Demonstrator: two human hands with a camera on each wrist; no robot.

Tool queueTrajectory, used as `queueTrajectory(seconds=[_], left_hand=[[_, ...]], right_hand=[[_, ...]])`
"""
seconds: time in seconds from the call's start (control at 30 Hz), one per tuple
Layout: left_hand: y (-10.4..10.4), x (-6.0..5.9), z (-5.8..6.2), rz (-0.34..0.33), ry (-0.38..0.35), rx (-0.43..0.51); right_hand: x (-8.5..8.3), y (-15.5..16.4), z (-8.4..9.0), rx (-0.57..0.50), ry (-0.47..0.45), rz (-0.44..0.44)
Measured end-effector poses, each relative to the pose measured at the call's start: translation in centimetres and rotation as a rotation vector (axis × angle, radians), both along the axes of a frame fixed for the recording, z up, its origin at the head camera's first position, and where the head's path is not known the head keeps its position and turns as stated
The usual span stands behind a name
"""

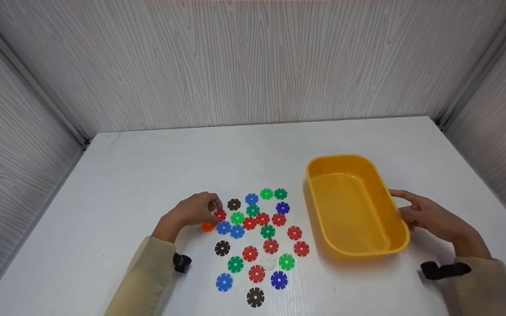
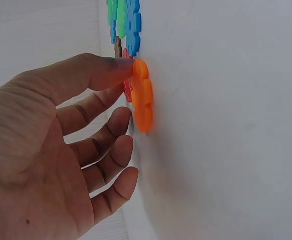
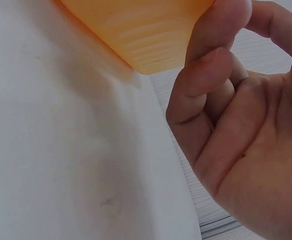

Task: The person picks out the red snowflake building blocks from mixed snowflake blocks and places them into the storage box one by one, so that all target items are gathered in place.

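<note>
My left hand (image 1: pixel 196 210) is over the left side of a spread of notched plastic discs. Its thumb and index finger pinch a red disc (image 1: pixel 219 215), partly hidden by the thumb in the left wrist view. Right beside them, an orange disc (image 2: pixel 143 97) lies below the thumb, and a blue disc (image 1: pixel 223 227) is close by. My right hand (image 1: pixel 433 217) grips the right side of a yellow plastic basin (image 1: pixel 343 210) at its rim, several fingers bent against the outer wall. The basin's inside holds nothing.
Several more discs in red, green, blue and black lie flat on the white table (image 1: pixel 147 162) between my left hand and the basin; a clear disc (image 1: pixel 268 262) is among them. Pale wood-grain panels (image 1: pixel 253 61) stand behind and on both sides.
</note>
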State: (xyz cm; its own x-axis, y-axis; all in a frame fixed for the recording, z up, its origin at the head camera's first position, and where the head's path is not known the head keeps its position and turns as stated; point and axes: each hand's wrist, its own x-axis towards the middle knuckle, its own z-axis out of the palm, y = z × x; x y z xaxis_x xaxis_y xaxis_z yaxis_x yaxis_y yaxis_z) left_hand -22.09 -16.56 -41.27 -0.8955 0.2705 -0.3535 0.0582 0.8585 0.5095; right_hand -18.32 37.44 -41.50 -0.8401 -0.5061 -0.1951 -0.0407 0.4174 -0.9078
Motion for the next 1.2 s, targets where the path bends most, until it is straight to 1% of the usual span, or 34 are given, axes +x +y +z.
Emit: queueTrajectory(seconds=[0.2,0.4,0.7,0.9,1.03,1.2], left_hand=[[0.24,-0.39,0.02,-0.021,-0.014,-0.009],[0.2,-0.44,-0.08,-0.028,0.004,-0.044],[0.46,-0.48,-0.21,-0.041,0.008,-0.054],[0.65,-0.51,-0.29,-0.049,0.02,-0.054],[0.56,-0.48,-0.24,-0.033,0.007,-0.009],[0.4,-0.41,0.11,-0.009,-0.002,0.113]], right_hand=[[0.03,0.03,0.04,0.023,-0.013,-0.028],[0.02,0.06,-0.12,0.023,-0.021,-0.046],[0.08,0.26,-0.24,-0.044,-0.006,0.009],[0.1,0.35,-0.25,-0.033,-0.004,0.008],[0.06,0.26,-0.18,-0.022,0.019,0.008],[0.06,0.17,-0.13,-0.011,0.021,-0.006]])
